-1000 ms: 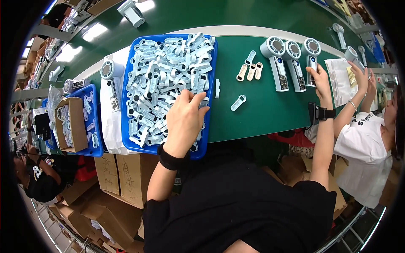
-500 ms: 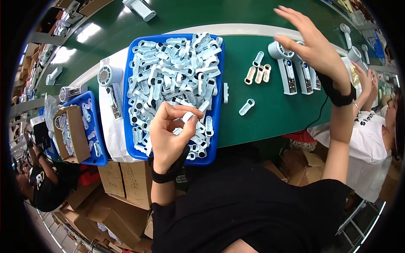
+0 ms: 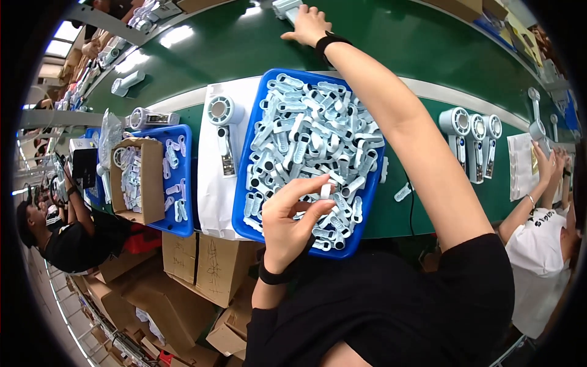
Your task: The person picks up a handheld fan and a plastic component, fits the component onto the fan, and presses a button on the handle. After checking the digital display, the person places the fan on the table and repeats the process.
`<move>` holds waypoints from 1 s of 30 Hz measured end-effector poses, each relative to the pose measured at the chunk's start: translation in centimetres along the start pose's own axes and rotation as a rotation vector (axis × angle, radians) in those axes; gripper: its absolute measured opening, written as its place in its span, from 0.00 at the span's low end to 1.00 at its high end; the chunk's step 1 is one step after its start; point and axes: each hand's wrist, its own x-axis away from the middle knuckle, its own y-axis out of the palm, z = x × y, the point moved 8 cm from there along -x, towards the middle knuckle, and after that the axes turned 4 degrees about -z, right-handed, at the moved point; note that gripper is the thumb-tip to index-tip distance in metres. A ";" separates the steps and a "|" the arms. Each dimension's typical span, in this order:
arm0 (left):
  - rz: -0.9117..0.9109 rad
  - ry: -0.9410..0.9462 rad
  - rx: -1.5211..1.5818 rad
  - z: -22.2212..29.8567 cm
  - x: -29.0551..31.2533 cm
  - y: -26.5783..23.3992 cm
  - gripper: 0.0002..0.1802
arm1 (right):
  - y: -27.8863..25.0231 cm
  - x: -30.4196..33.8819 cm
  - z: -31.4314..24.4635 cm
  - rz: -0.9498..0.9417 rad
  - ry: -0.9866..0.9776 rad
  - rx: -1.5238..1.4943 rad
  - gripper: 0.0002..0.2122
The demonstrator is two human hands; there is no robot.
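Pinching: left hand [image 3: 290, 223] is clamping a small pale piece [image 3: 326, 191] between thumb and fingertips.
Pale piece, where: it is hovering over the near right part of the blue tray [image 3: 243, 183], above the pile of pale blue parts [image 3: 299, 147].
Right hand [image 3: 310, 24]: is reaching across to the far side, thumb standing apart from the fingers; fingertips are overlapping a pale device [image 3: 287, 9] that the upper edge is cutting off. Cannot tell if they are touching it.
Wrists: both are wearing black bands.
Right of tray: one pale part [image 3: 384, 170] is sitting just beside the wall; another [image 3: 403, 192] is lying on the green table [image 3: 232, 37], near a dark cable.
Further right: three round-headed fans [image 3: 477, 126] are lying side by side, handles pointing near.
Left of tray: a white sheet [image 3: 211, 196] is carrying one more fan [image 3: 225, 116].
Further left: a second blue tray [image 3: 188, 183] is holding a cardboard box [image 3: 153, 183] and loose parts; a fan is lying sideways at its far end.
Near left, below table: cardboard cartons [image 3: 211, 263] are standing.
Co-workers: a person in black [image 3: 67, 244] is working far left; one in white [image 3: 541, 238] is working on the right.
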 end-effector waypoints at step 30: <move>0.075 0.041 -0.104 0.4 1.0 5.6 0.14 | -19.0 27.1 2.7 -0.490 0.125 -1.166 0.37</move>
